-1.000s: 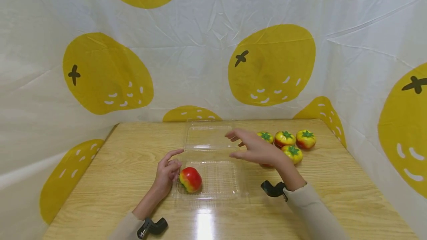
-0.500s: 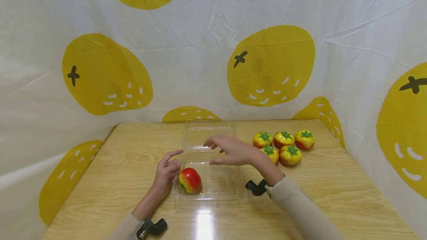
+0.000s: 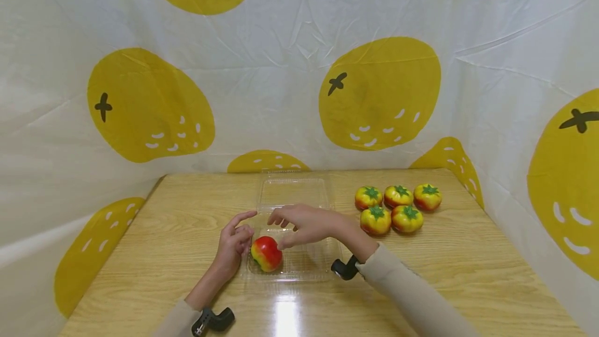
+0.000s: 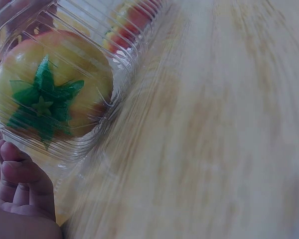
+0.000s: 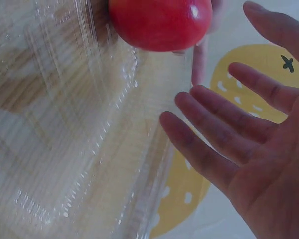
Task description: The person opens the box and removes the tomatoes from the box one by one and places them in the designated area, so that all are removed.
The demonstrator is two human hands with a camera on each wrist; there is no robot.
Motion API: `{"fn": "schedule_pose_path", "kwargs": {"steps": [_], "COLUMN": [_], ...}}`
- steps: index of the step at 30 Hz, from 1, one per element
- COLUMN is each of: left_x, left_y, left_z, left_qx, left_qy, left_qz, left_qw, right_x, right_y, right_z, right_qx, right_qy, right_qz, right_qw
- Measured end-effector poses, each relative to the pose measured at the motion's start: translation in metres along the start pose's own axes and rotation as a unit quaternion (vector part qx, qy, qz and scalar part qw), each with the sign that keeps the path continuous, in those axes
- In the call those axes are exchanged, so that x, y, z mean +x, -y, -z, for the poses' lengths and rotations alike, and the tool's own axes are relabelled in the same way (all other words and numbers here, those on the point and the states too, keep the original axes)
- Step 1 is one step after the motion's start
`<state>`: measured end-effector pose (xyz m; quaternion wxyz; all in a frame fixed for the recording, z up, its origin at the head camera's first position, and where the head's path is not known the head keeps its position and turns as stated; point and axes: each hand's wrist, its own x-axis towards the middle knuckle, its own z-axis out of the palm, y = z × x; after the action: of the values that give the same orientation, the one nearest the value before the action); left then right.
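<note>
A clear plastic clamshell container (image 3: 309,269) lies open on the table, its lid (image 3: 295,191) folded back. One red-and-yellow artificial tomato (image 3: 267,254) lies on its side in the left end of the base. In the left wrist view its green star-shaped calyx (image 4: 42,104) shows through the ribbed wall. My left hand (image 3: 230,246) pinches the container's left rim with curled fingers, the index finger stretched along it. My right hand (image 3: 306,224) hovers over the base just right of the tomato, fingers spread and holding nothing; in the right wrist view, a gap separates them from the tomato.
Several more tomatoes (image 3: 376,220) stand calyx up in two rows at the right rear of the wooden table (image 3: 187,212). A white curtain (image 3: 267,92) with yellow fruit prints hangs behind and on both sides. Each wrist wears a black camera mount (image 3: 344,268).
My right hand has moved left from beside the row of tomatoes to above the container, near the tomato in it. The left hand and the container stay where they were.
</note>
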<state>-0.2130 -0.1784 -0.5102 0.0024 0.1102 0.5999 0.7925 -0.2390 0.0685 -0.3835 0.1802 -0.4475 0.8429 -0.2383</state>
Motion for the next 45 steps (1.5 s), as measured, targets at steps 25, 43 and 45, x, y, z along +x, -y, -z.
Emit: {"fn": "schedule_pose_path", "kwargs": {"steps": [25,43,45], "left_x": [0.002,0.002,0.002], "left_y": [0.003,0.003,0.003], "left_z": [0.002,0.003,0.003], "left_qx": [-0.007,0.002,0.003], "left_qy": [0.003,0.004,0.005], "left_qz": [-0.003,0.003,0.001], "left_qw": [1.0000,1.0000,1.0000], "right_x": [0.030,0.035,0.035], "right_y": [0.002,0.005,0.005], "right_z": [-0.016,-0.019,-0.020], "right_qx": [0.036,0.032,0.032], "right_qy": [0.096,0.106,0.107], "right_qz": [-0.015,-0.026,-0.027], "right_qw": [0.9946,0.9936,0.9933]}}
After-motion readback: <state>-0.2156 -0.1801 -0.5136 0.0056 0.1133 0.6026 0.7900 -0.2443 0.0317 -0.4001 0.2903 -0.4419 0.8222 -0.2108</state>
